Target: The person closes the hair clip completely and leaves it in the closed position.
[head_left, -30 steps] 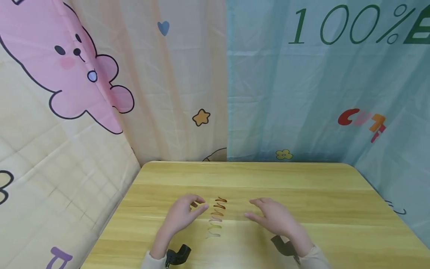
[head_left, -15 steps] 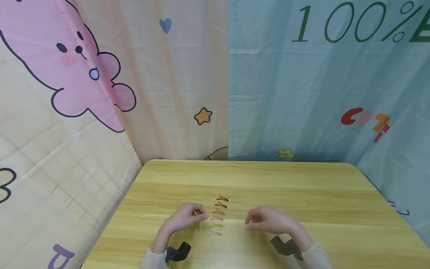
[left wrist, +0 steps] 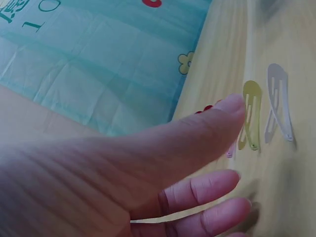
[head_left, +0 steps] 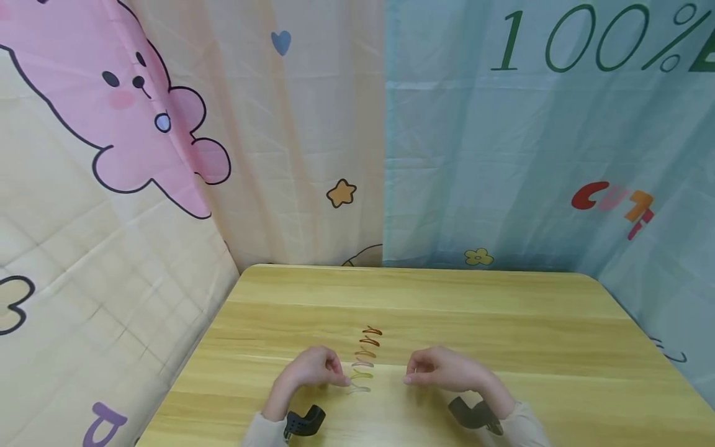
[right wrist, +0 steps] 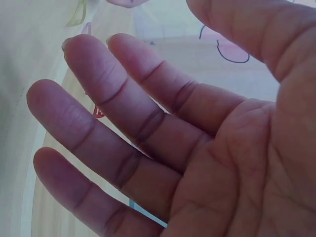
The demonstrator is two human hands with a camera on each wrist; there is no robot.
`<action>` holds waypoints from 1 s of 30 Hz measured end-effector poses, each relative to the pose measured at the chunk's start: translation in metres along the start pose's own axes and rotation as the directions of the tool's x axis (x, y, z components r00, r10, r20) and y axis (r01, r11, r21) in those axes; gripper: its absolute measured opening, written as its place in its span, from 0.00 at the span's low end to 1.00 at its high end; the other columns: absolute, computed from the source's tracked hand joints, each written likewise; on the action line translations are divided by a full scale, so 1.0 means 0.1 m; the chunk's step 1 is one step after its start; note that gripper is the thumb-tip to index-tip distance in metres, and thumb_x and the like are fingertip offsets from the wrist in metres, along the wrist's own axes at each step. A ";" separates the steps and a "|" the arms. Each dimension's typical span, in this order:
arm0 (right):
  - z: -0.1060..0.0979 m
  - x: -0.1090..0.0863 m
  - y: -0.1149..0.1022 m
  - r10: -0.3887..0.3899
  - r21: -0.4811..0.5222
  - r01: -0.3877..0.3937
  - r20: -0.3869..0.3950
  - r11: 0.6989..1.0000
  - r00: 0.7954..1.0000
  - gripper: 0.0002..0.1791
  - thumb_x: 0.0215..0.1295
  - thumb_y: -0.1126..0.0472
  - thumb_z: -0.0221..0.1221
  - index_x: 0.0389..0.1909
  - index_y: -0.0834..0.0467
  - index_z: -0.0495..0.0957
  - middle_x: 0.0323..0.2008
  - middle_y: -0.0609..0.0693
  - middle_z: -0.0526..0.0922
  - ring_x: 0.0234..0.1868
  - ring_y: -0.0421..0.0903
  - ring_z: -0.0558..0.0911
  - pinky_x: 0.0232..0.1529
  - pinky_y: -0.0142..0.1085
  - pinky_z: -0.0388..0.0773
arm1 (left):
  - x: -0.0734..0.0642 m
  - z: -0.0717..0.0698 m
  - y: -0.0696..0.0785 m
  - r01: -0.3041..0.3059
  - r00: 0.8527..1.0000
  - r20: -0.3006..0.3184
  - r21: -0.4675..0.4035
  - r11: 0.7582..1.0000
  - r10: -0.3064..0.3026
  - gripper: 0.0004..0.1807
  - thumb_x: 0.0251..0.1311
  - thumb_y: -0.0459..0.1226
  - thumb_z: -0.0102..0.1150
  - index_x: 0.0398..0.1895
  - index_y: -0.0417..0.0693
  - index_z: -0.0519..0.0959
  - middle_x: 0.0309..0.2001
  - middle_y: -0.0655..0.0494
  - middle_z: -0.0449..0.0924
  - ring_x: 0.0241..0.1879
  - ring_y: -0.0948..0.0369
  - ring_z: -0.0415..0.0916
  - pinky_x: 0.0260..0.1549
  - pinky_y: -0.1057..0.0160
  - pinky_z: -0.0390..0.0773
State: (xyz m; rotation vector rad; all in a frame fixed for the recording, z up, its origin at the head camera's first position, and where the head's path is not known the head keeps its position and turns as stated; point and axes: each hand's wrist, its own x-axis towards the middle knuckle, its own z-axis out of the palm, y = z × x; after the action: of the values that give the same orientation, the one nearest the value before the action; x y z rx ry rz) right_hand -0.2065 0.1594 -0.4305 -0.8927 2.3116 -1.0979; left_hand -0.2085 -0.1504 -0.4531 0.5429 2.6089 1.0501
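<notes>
Several snap hair clips lie in a column on the wooden table. Nearest me is a whitish-grey hair clip, with a yellow-green hair clip beside it. Beyond come a pink hair clip and brown to red hair clips. My left hand is just left of the near end of the column, its fingertips right at the whitish-grey and yellow-green clips. In the left wrist view its thumb and fingers are apart with nothing between them. To the right of the column my right hand hovers, fingers loosely bent and holding nothing.
The wooden table reaches back to a blue curtain and a cream curtain with a pink bear print. Black camera mounts, one on the left wrist and one on the right, sit low over the table.
My left hand has come nearer to me, from beside the far clips to the near end of the column. The right hand has dropped closer and its fingers have bent more. The clips stay put.
</notes>
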 end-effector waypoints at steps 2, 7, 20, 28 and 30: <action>0.01 -0.01 0.01 0.002 0.009 -0.002 0.004 1.000 1.000 0.09 0.66 0.50 0.58 0.33 0.50 0.78 0.22 0.41 0.74 0.23 0.35 0.69 0.26 0.31 0.67 | 0.01 0.03 0.00 0.004 1.000 0.004 0.027 1.000 -0.005 0.13 0.45 0.45 0.73 0.21 0.49 0.78 0.21 0.63 0.74 0.20 0.64 0.67 0.19 0.65 0.66; 0.01 -0.02 0.01 0.002 0.023 -0.002 0.010 1.000 1.000 0.08 0.66 0.50 0.58 0.34 0.50 0.78 0.23 0.44 0.76 0.24 0.36 0.71 0.27 0.31 0.69 | 0.03 0.09 0.02 0.005 1.000 -0.004 0.110 0.994 -0.005 0.15 0.42 0.46 0.76 0.19 0.51 0.77 0.20 0.65 0.73 0.21 0.65 0.67 0.23 0.64 0.68; 0.00 -0.02 0.02 -0.005 0.030 0.005 0.016 1.000 1.000 0.08 0.66 0.50 0.58 0.36 0.51 0.78 0.25 0.40 0.76 0.26 0.36 0.72 0.29 0.32 0.70 | 0.03 0.18 0.06 0.027 0.999 -0.025 0.268 0.963 -0.021 0.19 0.35 0.51 0.77 0.17 0.56 0.74 0.20 0.68 0.70 0.21 0.66 0.65 0.23 0.64 0.67; -0.01 0.00 0.04 0.002 0.031 -0.002 0.016 1.000 1.000 0.09 0.66 0.50 0.58 0.37 0.51 0.78 0.27 0.42 0.78 0.27 0.37 0.73 0.29 0.33 0.72 | 0.02 0.20 0.09 0.018 0.999 -0.046 0.290 0.957 -0.004 0.19 0.36 0.50 0.77 0.15 0.56 0.73 0.19 0.69 0.69 0.21 0.67 0.64 0.23 0.64 0.66; -0.01 0.00 0.05 -0.002 0.033 0.001 0.013 0.999 1.000 0.09 0.66 0.51 0.58 0.38 0.52 0.78 0.27 0.43 0.78 0.27 0.38 0.74 0.29 0.33 0.72 | 0.03 0.20 0.09 0.021 0.999 -0.050 0.294 0.956 -0.006 0.19 0.36 0.50 0.77 0.15 0.57 0.73 0.19 0.69 0.69 0.21 0.67 0.64 0.23 0.64 0.66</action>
State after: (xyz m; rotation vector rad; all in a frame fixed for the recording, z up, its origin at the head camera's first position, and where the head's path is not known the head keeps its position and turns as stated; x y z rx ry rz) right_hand -0.2090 0.1619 -0.4342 -0.8868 2.2762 -1.1241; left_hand -0.2007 -0.1310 -0.4610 0.5686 2.8267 0.6791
